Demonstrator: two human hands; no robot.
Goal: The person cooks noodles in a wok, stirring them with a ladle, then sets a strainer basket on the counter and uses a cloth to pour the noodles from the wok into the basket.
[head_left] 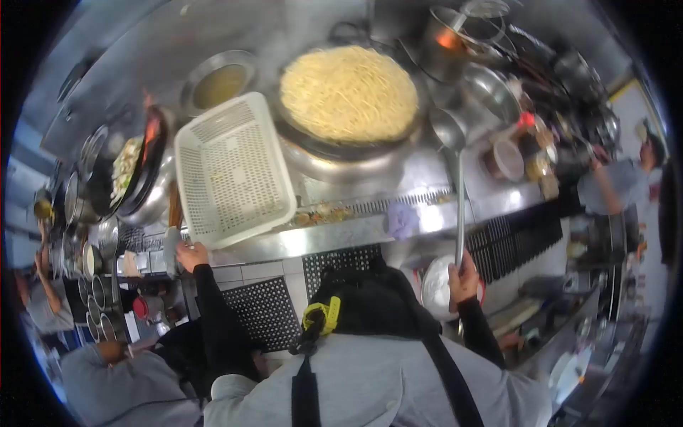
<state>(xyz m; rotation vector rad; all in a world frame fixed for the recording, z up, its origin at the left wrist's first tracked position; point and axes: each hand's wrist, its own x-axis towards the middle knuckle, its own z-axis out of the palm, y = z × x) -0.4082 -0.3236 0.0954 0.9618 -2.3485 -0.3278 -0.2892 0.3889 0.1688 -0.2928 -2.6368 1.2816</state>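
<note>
My right hand (464, 277) is closed around the long metal handle of a ladle (448, 132). The ladle's bowl lies beside a large wok (334, 149) heaped with pale noodles (348, 92). At the near left corner of a white perforated plastic basket (235, 171), my left hand (192, 257) has its fingers curled on the rim. The basket tilts against the front edge of the steel range and looks bare inside, apart from small specks. Close to the left hand hangs a grey cloth-like piece (171, 249).
A metal bowl of yellowish liquid (220, 85) stands behind the basket. Flames rise by a pan of food (126, 171) at left. A purple cloth (403, 220) lies on the range edge (341, 233). Co-workers stand left (128, 384) and right (619, 185). Containers (504, 158) crowd the right.
</note>
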